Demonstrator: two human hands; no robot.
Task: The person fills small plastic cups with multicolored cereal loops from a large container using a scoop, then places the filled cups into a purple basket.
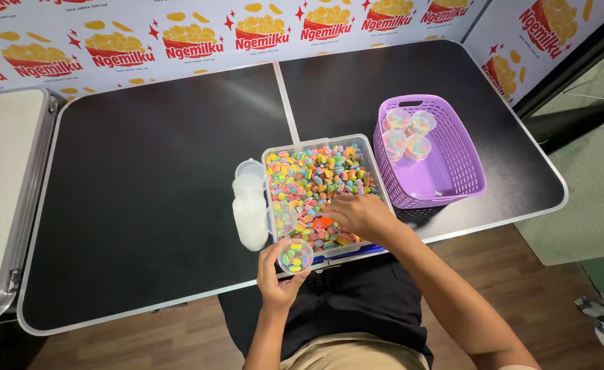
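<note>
A clear rectangular tub (377,179) full of small multicoloured candies (319,175) sits on the black table (151,185) in front of me. My left hand (279,279) holds a small clear round cup (295,255) partly filled with candies, just at the tub's near left corner. My right hand (360,214) rests in the tub over the candies, fingers curled around an orange scoop (323,223) that is mostly hidden. Another small cup (283,217) lies inside the tub at its left side.
A stack of empty clear cups and lids (250,205) lies left of the tub. A purple basket (453,164) to the right holds several filled, lidded cups (407,133). A printed wall runs behind; a white table (4,192) stands at the left.
</note>
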